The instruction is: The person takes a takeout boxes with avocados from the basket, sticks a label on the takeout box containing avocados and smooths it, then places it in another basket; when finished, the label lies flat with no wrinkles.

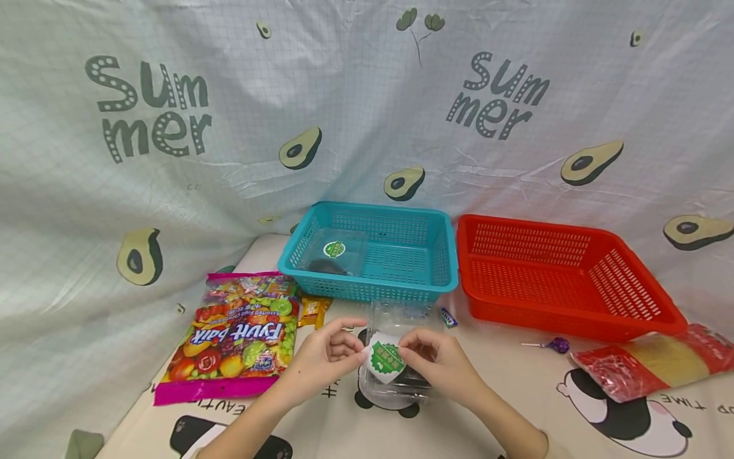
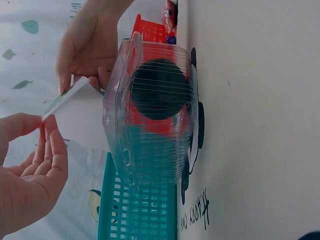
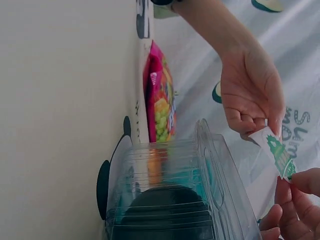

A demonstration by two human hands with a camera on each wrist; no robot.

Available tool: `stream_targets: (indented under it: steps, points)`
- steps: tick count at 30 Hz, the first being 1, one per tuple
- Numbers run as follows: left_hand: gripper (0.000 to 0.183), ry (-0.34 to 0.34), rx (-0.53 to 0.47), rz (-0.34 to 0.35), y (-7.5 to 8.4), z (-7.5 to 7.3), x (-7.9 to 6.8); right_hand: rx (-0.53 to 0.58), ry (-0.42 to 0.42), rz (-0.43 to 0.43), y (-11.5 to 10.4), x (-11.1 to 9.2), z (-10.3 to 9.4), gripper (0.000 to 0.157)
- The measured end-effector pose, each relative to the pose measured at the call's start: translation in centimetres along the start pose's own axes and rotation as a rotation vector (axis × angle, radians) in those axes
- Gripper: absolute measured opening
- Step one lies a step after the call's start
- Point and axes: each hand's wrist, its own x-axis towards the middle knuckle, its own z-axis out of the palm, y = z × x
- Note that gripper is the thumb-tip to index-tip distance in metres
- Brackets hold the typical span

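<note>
A white label with a green round emblem, a sticker [image 1: 385,359], is held up between both hands. My left hand [image 1: 321,358] pinches its left edge between thumb and finger. The right hand [image 1: 438,363] pinches the opposite edge. In the left wrist view the sticker [image 2: 67,97] stands tilted, apart from the lid. Below the hands sits a clear plastic box [image 1: 401,390] on the table. Through the walls of the box [image 3: 160,170], the right wrist view shows a dark round thing [image 3: 165,212], whose kind I cannot tell.
Behind stands a blue basket [image 1: 375,290] holding another clear box [image 1: 350,252] with a similar sticker. A red basket [image 1: 539,315] is beside it. Fruit candy bags [image 1: 235,338] lie left; a lollipop [image 1: 558,345], small candy [image 1: 449,317], orange packet [image 1: 313,311] and red packet [image 1: 659,363] lie around.
</note>
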Motion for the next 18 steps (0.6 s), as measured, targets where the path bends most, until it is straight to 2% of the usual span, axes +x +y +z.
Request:
stream_targets:
  steps: [2,7,11,15,18]
  points:
    - [0.044,0.015,-0.005,0.003,0.0,0.0,0.0,0.036,-0.011,0.02,0.7,0.0,0.1,0.002]
    - [0.04,0.049,0.002,0.023,-0.1,-0.5,-0.2,0.106,-0.028,0.074,0.7,0.0,-0.1,0.012]
    - [0.039,0.12,0.031,-0.003,-0.5,-1.6,-0.2,0.158,0.002,0.096,0.9,0.1,-0.5,0.014]
    - [0.036,0.228,0.066,-0.056,-1.5,-3.4,-0.2,0.189,0.012,0.104,1.3,0.1,-1.1,0.015]
    - [0.034,0.269,0.159,-0.117,-2.9,-4.5,-0.4,0.208,0.009,0.137,1.7,-0.1,-1.4,0.017]
